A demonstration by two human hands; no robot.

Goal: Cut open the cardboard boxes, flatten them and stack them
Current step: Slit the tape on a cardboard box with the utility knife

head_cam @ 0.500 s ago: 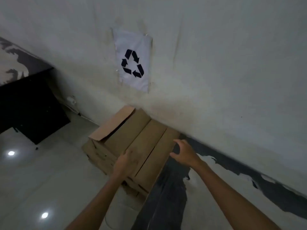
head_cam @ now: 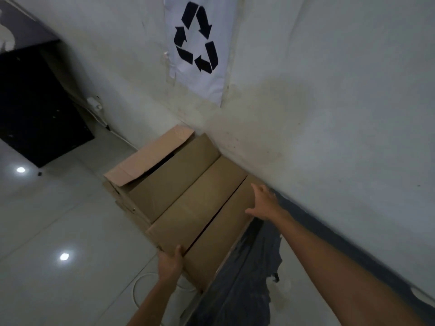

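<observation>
The flattened cardboard boxes (head_cam: 188,196) lie stacked on the floor tiles (head_cam: 58,220) against the wall (head_cam: 329,90), below a recycling sign (head_cam: 197,43). At the stack's left a pale flap (head_cam: 146,161) lifts over a dark gap; what is inside cannot be seen. The left hand (head_cam: 170,264) grips the top sheet's near edge, thumb on top. The right hand (head_cam: 263,203) lies spread, fingers straight, on its wall-side edge. A dark cabinet (head_cam: 35,114) stands far left; a white cable (head_cam: 138,285) curls beside the left wrist.

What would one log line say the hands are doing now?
left hand: grips near edge of flat brown cardboard box | right hand: open, at its wall-side edge
</observation>
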